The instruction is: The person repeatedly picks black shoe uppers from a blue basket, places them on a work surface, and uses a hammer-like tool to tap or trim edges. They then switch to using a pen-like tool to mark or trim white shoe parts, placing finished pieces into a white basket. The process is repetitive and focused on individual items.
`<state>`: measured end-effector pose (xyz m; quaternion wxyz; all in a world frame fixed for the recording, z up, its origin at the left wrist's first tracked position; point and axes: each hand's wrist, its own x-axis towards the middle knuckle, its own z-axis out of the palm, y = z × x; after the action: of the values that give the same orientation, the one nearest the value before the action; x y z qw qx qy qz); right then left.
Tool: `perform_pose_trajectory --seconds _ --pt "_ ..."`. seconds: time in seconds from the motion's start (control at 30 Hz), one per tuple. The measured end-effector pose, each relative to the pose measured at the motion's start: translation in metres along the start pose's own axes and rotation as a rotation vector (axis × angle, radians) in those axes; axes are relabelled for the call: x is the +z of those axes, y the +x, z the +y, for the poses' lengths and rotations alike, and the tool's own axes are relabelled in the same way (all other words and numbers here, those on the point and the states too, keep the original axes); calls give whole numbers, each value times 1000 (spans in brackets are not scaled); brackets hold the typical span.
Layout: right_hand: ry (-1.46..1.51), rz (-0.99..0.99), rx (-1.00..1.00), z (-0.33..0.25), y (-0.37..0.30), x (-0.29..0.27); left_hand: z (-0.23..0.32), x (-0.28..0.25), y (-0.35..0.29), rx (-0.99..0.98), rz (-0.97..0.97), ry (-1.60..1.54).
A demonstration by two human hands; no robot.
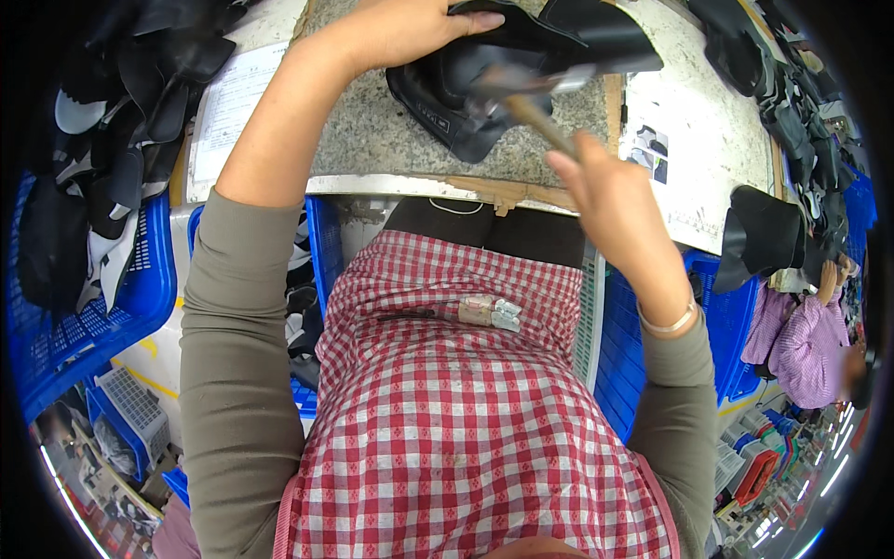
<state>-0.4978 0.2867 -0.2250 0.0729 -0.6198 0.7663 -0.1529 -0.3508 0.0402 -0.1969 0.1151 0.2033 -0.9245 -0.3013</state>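
Note:
A black leather shoe upper [559, 45] lies on a speckled grey work slab [358, 140] at the top of the view. My left hand [414, 30] grips its upper left edge, with the thumb stretched along the leather; the other fingers are mostly hidden. In my right hand [610, 191] is a hammer [548, 129], held by its wooden handle. The hammer's head is smeared by motion and hangs over the upper's middle; I cannot tell whether it touches the leather.
Printed sheets [240, 104] lie left of the slab. More black leather pieces [759, 238] hang at the table's right edge. Blue crates [154, 270] stand on both sides, the left one heaped with black pieces. Another person in a checked purple sleeve [805, 349] is at far right.

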Motion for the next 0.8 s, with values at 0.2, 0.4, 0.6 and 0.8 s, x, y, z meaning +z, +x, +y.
perform_pose_trajectory --seconds 0.2,0.4,0.6,0.8 --pt "-39 49 -153 8 5 -10 5 -1 0 -27 19 -45" --pt "78 0 -45 12 1 16 -6 6 -4 13 35 -103" --pt "8 108 -51 34 -7 63 5 92 -67 -180 835 -147" --pt "296 16 29 7 -24 10 35 25 -56 -126 809 327"
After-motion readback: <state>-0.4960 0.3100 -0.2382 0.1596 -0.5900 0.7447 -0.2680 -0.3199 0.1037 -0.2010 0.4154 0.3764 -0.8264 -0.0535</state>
